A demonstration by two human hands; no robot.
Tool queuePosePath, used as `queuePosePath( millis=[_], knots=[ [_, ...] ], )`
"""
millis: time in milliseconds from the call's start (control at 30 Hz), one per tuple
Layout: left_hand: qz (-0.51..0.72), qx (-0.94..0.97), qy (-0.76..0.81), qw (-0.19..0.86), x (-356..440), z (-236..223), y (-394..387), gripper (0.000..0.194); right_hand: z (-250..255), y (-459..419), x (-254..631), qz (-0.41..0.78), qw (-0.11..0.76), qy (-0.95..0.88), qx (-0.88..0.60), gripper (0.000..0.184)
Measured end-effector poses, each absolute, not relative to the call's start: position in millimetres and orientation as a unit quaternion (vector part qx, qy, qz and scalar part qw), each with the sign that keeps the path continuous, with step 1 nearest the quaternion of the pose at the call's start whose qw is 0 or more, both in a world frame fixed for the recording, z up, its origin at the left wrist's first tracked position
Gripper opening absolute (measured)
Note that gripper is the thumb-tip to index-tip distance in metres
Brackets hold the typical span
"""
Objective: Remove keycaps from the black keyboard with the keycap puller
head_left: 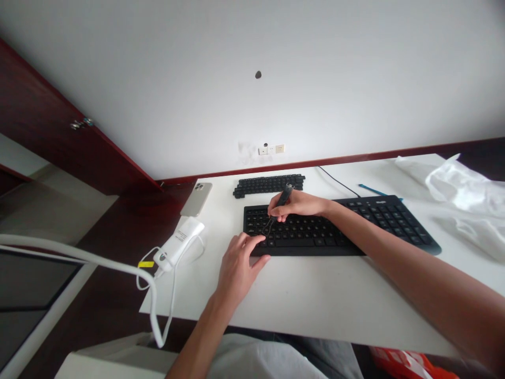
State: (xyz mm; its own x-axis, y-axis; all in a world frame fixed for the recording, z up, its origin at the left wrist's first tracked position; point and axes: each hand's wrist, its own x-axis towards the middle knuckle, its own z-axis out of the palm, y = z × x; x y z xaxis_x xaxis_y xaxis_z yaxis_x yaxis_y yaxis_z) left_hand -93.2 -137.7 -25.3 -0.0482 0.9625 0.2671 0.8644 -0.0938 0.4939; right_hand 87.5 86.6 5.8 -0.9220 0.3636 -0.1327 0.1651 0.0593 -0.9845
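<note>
A black keyboard (pixel 300 243) lies on the white table, its number pad to the right. My right hand (pixel 286 205) grips the dark handle of a wire keycap puller (pixel 284 196) like a pen. The puller's wire loops point down at the keys on the keyboard's left part. At the front left corner my left hand (pixel 240 263) holds the keyboard, forefinger over the lower keys and thumb along the front edge; its other fingers are partly hidden. Behind the keyboard lie rows of black keycaps (pixel 270 184) with a ragged outline.
A phone (pixel 201 197) lies at the table's left edge, near a white power strip or adapter (pixel 181 242) with a looped white cable (pixel 152 295). A thin blue tool (pixel 373 189) sits behind the keyboard. Clear plastic bags (pixel 465 184) cover the right end. Wall sockets (pixel 271 150) are behind.
</note>
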Motion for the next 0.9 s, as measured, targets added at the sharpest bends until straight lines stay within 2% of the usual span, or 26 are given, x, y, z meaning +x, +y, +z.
queuePosePath(
  millis=[433,700,900],
  knots=[
    [0.284,0.656,0.685,0.139,-88,-20,-133,0.036,13,76,82,0.640,0.053,-0.748,-0.167,0.043],
    [0.292,0.673,0.674,0.090,-86,-28,-142,0.038,32,63,79,0.604,0.042,-0.776,-0.177,0.038],
    [0.269,0.692,0.669,0.023,-78,-37,-161,0.043,47,52,79,0.511,0.053,-0.839,-0.177,0.028]
  ],
)
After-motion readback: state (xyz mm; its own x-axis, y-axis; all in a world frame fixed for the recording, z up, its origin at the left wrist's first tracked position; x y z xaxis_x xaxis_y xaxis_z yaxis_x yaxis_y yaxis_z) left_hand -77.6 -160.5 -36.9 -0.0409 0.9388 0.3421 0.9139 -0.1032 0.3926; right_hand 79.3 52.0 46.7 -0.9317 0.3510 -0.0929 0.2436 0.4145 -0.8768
